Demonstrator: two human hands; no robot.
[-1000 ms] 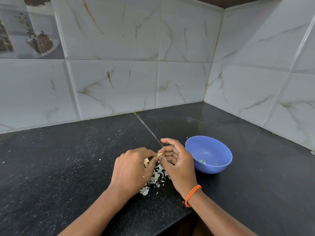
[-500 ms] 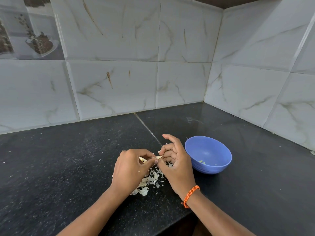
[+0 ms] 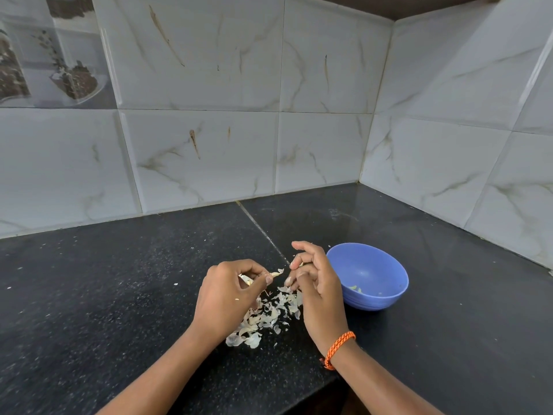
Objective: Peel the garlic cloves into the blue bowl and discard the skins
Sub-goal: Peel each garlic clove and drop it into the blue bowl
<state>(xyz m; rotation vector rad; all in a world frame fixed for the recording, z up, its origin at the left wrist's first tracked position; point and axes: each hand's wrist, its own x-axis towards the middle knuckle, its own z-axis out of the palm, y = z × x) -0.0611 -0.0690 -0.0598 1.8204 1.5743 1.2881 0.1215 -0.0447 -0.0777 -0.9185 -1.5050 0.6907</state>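
The left hand [image 3: 229, 298] is pinching a garlic clove [image 3: 248, 278] between thumb and curled fingers, its pale tip poking out toward the right hand [image 3: 318, 289]. That hand is hovering just apart from the clove, fingers loosely bent; whether they are holding a scrap is unclear. Skins [image 3: 266, 317] are lying on the black countertop [image 3: 104, 295] near its front edge. The blue bowl [image 3: 374, 274] is sitting just beside the right hand.

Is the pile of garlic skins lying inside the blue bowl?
No, the garlic skins lie on the black counter beside the blue bowl.
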